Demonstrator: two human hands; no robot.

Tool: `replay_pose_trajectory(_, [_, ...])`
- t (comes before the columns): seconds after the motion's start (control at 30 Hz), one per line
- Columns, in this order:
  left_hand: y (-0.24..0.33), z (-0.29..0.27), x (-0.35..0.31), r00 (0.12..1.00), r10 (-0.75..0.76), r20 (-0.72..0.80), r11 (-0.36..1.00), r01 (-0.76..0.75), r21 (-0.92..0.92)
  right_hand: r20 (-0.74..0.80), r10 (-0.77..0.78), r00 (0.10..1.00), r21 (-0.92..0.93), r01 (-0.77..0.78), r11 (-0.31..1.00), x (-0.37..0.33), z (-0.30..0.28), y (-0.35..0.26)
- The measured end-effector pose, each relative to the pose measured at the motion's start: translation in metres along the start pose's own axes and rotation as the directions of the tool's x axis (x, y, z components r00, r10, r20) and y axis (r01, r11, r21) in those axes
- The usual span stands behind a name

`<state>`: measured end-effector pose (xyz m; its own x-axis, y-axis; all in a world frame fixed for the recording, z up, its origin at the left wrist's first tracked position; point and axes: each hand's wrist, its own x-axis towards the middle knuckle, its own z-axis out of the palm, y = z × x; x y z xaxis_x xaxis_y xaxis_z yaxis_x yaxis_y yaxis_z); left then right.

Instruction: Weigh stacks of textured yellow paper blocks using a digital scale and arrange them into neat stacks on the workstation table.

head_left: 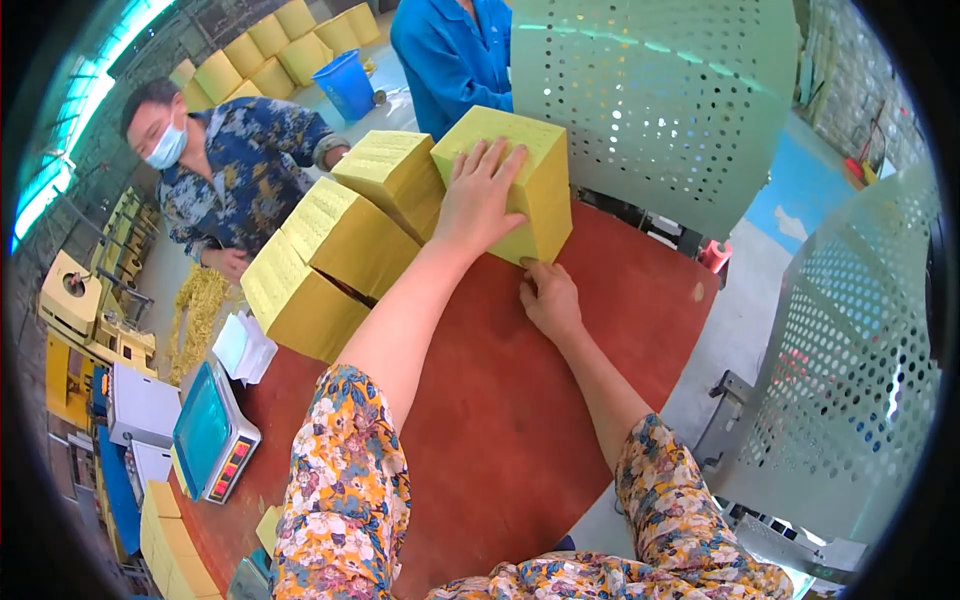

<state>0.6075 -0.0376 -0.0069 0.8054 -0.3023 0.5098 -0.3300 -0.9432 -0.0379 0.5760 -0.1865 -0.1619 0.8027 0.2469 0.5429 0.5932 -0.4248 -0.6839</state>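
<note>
My left hand [475, 200] lies with its fingers spread over the top edge and near side of a tall stack of yellow paper [546, 190]. At that stack's lower near corner, my right hand [553, 300] has its fingers curled in and pinching at the bottom edge. To the left, further stacks of yellow paper [345, 240] stand in a row on the red-brown table [480, 420]. Narrow dark gaps show between some of them.
Green perforated metal guards [650, 100] rise behind the table and at the right. A scale [215, 435] and white sheets [243, 347] sit at the left edge. A masked co-worker [240, 160] stands beyond the stacks; another person in blue [450, 60] is further back.
</note>
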Motion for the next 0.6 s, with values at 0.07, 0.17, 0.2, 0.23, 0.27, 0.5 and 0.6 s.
replay_pose_trajectory(0.07, [-0.009, 0.004, 0.009, 1.0, 0.003, -0.003, 1.0, -0.003, -0.004, -0.011, -0.005, 1.0, -0.023, 0.005, 1.0, 0.011, 0.006, 0.001])
replay_pose_trajectory(0.17, [-0.015, 0.002, 0.02, 1.0, -0.005, 0.02, 1.0, 0.006, -0.005, -0.041, -0.02, 0.999, -0.082, 0.016, 0.996, 0.014, 0.012, 0.008])
replay_pose_trajectory(0.2, [-0.016, -0.002, 0.021, 0.999, -0.002, 0.045, 1.0, 0.002, 0.006, -0.046, -0.019, 0.999, -0.083, 0.016, 0.996, 0.016, 0.014, 0.01])
replay_pose_trajectory(0.23, [-0.015, -0.008, 0.02, 0.999, -0.01, 0.036, 1.0, 0.01, 0.019, -0.051, -0.022, 0.998, -0.08, 0.017, 0.997, 0.017, 0.016, 0.01])
replay_pose_trajectory(0.27, [-0.013, -0.014, 0.017, 0.996, -0.042, 0.077, 0.997, 0.037, 0.069, -0.05, -0.039, 0.998, -0.069, 0.035, 0.997, 0.017, 0.017, 0.007])
replay_pose_trajectory(0.5, [0.063, -0.068, -0.042, 0.996, 0.064, 0.057, 0.998, -0.065, 0.027, -0.03, -0.028, 0.999, -0.144, 0.024, 0.989, 0.01, 0.02, 0.019])
replay_pose_trajectory(0.6, [0.107, -0.103, -0.116, 0.969, 0.246, 0.0, 0.961, -0.244, -0.131, -0.019, -0.014, 1.0, -0.013, 0.014, 1.0, -0.013, 0.015, 0.011])
